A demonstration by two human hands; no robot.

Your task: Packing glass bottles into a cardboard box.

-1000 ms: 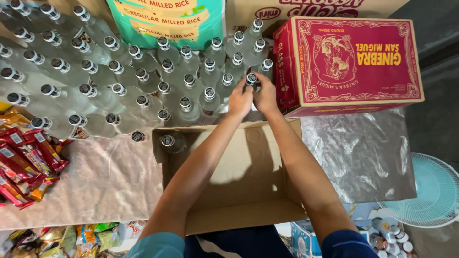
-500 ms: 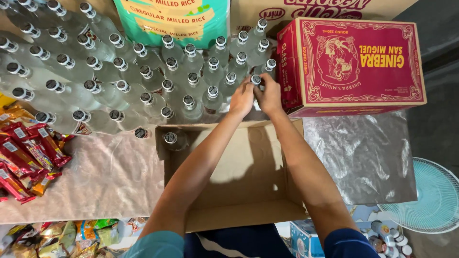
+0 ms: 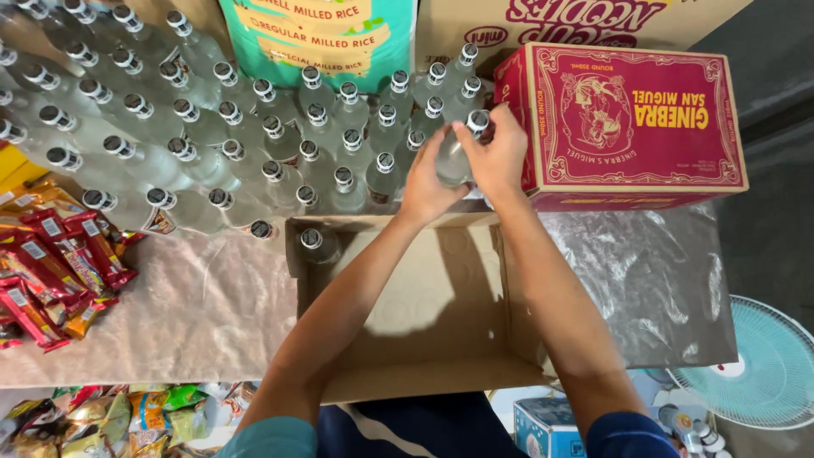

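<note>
While both hands [image 3: 466, 170] grip it | clear bottle [image 3: 454, 157] now lifted from rows.

Red carton [image 3: 627, 127] right; teal sack [image 3: 318, 34], perhaps rice.

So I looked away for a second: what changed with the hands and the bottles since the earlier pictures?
Both hands have raised one clear glass bottle out of the group; the left hand and right hand grip it higher, tilted, where before they were lower among the caps. The open cardboard box, the single bottle in its corner and the red carton stayed put.
</note>
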